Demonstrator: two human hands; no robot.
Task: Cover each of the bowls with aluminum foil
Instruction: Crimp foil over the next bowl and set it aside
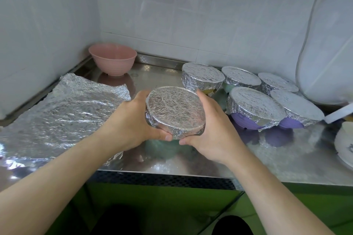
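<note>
A green bowl stands on the steel desk, its mouth sealed by a taut, finely crinkled sheet of foil folded down over the rim so that only the lower body shows. The left hand and right hand curl round opposite sides of this bowl, fingers pressed against the folded foil edge, thumbs nearly meeting at its near side.

To the bowl's left a loose, wrinkled foil sheet lies flat on the desk. Behind the bowl and to its left an uncovered pink bowl sits in the corner. To the bowl's right five foil-covered bowls crowd together, two of them purple underneath. Further right of the bowl, at the desk's edge, part of a white dish shows.
</note>
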